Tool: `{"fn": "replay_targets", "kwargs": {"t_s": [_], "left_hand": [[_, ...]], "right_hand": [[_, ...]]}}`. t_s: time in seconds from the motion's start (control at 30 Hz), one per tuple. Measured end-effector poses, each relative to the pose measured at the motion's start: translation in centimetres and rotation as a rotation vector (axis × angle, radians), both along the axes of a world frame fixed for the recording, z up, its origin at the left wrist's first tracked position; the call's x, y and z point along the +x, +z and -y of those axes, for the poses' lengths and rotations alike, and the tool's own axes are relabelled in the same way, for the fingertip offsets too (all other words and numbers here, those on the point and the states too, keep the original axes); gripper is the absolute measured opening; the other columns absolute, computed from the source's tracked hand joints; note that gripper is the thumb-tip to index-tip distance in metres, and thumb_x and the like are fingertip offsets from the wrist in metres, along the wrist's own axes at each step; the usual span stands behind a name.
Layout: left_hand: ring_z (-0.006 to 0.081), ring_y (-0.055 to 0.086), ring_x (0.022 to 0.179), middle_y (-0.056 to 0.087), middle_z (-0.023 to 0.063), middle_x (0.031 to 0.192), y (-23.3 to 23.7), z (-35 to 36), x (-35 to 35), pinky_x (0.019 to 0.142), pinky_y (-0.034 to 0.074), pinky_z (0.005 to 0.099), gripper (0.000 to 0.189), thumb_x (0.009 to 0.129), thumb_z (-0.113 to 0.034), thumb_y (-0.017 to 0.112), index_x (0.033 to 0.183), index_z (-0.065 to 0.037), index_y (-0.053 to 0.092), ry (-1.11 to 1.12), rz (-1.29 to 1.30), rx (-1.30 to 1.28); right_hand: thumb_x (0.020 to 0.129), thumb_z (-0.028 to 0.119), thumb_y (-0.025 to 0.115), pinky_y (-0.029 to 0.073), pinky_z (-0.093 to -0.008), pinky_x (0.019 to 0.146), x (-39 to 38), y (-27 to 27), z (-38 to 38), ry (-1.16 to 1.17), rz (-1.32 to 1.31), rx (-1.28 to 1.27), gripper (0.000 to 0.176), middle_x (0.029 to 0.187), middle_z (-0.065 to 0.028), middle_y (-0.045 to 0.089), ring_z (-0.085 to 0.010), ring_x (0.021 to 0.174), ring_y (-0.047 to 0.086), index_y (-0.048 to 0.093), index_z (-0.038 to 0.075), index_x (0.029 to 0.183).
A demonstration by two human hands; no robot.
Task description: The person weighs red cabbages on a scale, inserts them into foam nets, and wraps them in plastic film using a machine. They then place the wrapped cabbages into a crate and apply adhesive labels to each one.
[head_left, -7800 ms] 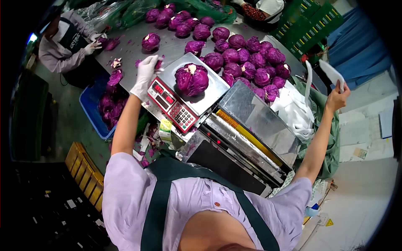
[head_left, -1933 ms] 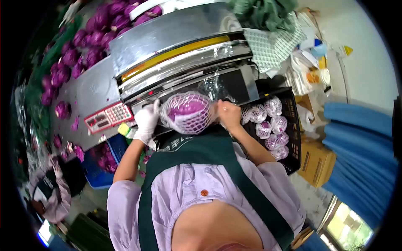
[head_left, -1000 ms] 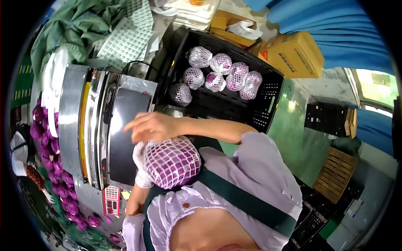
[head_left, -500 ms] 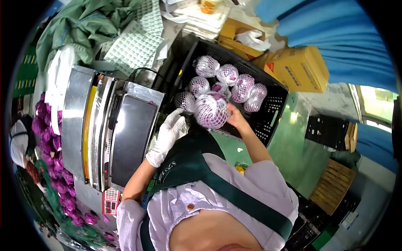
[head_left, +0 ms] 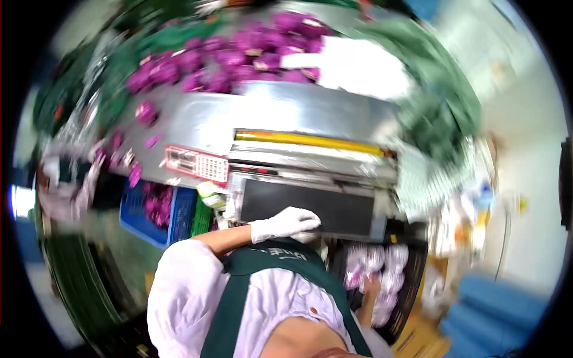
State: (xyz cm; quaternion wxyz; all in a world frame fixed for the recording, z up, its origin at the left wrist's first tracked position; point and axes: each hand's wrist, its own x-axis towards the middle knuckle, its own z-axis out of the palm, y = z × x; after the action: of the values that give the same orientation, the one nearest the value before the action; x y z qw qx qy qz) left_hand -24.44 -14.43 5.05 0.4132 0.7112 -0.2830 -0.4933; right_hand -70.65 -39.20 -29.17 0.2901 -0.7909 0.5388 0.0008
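Note:
My left hand (head_left: 286, 225), in a white glove, is held in front of my apron at the near edge of a dark flat plate (head_left: 307, 206) on a film-wrapping machine. Its fingers point right, loosely extended, with nothing in them. Lower right, my bare right hand (head_left: 371, 287) reaches into a black crate (head_left: 413, 292) and rests among purple cabbages (head_left: 391, 283) in white netting. Blur smears its fingers, so I cannot tell whether they still grip a cabbage.
Loose purple cabbages (head_left: 239, 56) are heaped behind the metal worktop (head_left: 203, 113). A red-and-white calculator (head_left: 197, 164) lies left of the machine. Below it stands a blue basket (head_left: 143, 224) with purple leaves. Green cloth (head_left: 436, 101) covers the back right; a cardboard box (head_left: 418, 337) sits beside the crate.
My view has swung left toward the machine and worktop. My right hand, earlier holding a netted purple cabbage above the crate, is now lower among the cabbages. My left hand stays near the machine.

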Motion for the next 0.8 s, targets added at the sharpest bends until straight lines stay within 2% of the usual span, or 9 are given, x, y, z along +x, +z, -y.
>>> {"fn": "replay_targets", "kwargs": {"t_s": [0.03, 0.07, 0.1, 0.3, 0.37, 0.47, 0.6, 0.73, 0.8], "left_hand": [[0.016, 0.058, 0.091, 0.063, 0.0093, 0.096, 0.4, -1.5, 1.6, 0.085, 0.044, 0.029, 0.031, 0.088, -0.027, 0.052, 0.105, -0.002, 0.06, 0.049, 0.001, -0.031], [0.0148, 0.059, 0.089, 0.064, 0.0084, 0.094, 0.9, -3.4, 3.0, 0.084, 0.044, 0.0283, 0.031, 0.088, -0.027, 0.052, 0.105, -0.002, 0.06, 0.151, 0.055, -0.083], [0.0136, 0.059, 0.088, 0.064, 0.0075, 0.092, 1.3, -5.0, 4.7, 0.084, 0.044, 0.0277, 0.03, 0.088, -0.027, 0.052, 0.104, -0.002, 0.06, 0.235, 0.106, -0.133], [0.0149, 0.061, 0.076, 0.061, 0.0077, 0.081, -1.3, -19.5, 18.6, 0.07, 0.048, 0.0258, 0.033, 0.088, -0.025, 0.053, 0.107, 0.001, 0.054, 1.142, 0.113, -0.372], [0.0151, 0.059, 0.064, 0.059, 0.0072, 0.076, -1.1, -24.5, 23.5, 0.064, 0.048, 0.0253, 0.036, 0.086, -0.024, 0.055, 0.114, -0.001, 0.05, 1.367, 0.248, -0.301], [0.0268, 0.045, 0.114, 0.046, 0.0225, 0.123, -2.9, -31.7, 32.1, 0.095, 0.037, 0.0337, 0.075, 0.07, -0.037, 0.071, 0.126, 0.002, 0.038, 1.648, 0.476, -0.105], [0.0395, 0.023, 0.128, 0.008, 0.0306, 0.139, -6.5, -39.7, 43.5, 0.104, 0.026, 0.0381, 0.122, 0.048, -0.051, 0.08, 0.136, 0.0, 0.014, 1.789, 0.621, 0.251], [0.0481, 0.015, 0.128, 0.0, 0.0257, 0.143, -5.7, -40.2, 49.7, 0.101, 0.028, 0.0488, 0.126, 0.046, -0.058, 0.077, 0.14, -0.009, 0.008, 1.849, 0.469, 0.524], [0.046, 0.029, 0.123, 0.016, 0.0258, 0.14, -6.7, -40.4, 50.5, 0.098, 0.033, 0.0486, 0.119, 0.048, -0.055, 0.076, 0.138, -0.009, 0.016, 1.884, 0.59, 0.573]], "right_hand": [[0.075, 0.015, 0.061, 0.043, -0.027, 0.038, 2.1, 2.6, 2.0, 0.176, 0.13, -0.241, 0.023, 0.062, -0.0108, 0.058, -0.0178, 0.047, 0.056, 0.059, -0.002, 0.09], [0.076, 0.01, 0.061, 0.043, -0.0237, 0.039, 8.8, 11.2, 1.6, -0.336, 0.422, 0.377, 0.019, 0.063, -0.0067, 0.058, -0.0139, 0.049, 0.055, 0.059, -0.003, 0.089], [0.079, 0.01, 0.061, 0.043, -0.0209, 0.041, 13.7, 16.5, 1.3, -0.329, 0.508, 0.339, 0.015, 0.061, -0.0069, 0.057, -0.011, 0.049, 0.054, 0.058, -0.002, 0.086], [0.082, 0.011, 0.061, 0.044, -0.0203, 0.052, 35.1, 31.6, -8.5, 0.375, 0.628, 0.114, 0.01, 0.062, -0.0032, 0.058, -0.0079, 0.055, 0.055, 0.06, 0.0, 0.083], [0.08, 0.01, 0.062, 0.044, -0.0207, 0.053, 39.6, 31.7, -12.7, 0.631, 0.598, 0.217, 0.009, 0.063, -0.0041, 0.059, -0.0071, 0.055, 0.054, 0.062, 0.002, 0.084], [0.078, 0.011, 0.065, 0.042, -0.0205, 0.051, 43.5, 30.0, -18.1, 0.813, 0.52, 0.324, 0.01, 0.06, -0.0039, 0.058, -0.0041, 0.054, 0.051, 0.063, 0.001, 0.082], [0.076, 0.014, 0.069, 0.041, -0.02, 0.046, 45.1, 29.0, -20.1, 0.687, 0.335, 0.318, 0.012, 0.053, -0.0006, 0.056, -0.0023, 0.049, 0.046, 0.064, 0.004, 0.08], [0.076, 0.017, 0.07, 0.039, -0.018, 0.048, 44.2, 24.5, -18.9, 0.625, 0.352, 0.325, 0.015, 0.056, 0.0009, 0.057, -0.0009, 0.052, 0.046, 0.063, 0.005, 0.08], [0.076, 0.018, 0.07, 0.039, -0.0174, 0.049, 44.0, 25.4, -18.9, 0.624, 0.309, 0.286, 0.015, 0.056, 0.0015, 0.057, -0.0006, 0.053, 0.046, 0.062, 0.005, 0.08]]}}
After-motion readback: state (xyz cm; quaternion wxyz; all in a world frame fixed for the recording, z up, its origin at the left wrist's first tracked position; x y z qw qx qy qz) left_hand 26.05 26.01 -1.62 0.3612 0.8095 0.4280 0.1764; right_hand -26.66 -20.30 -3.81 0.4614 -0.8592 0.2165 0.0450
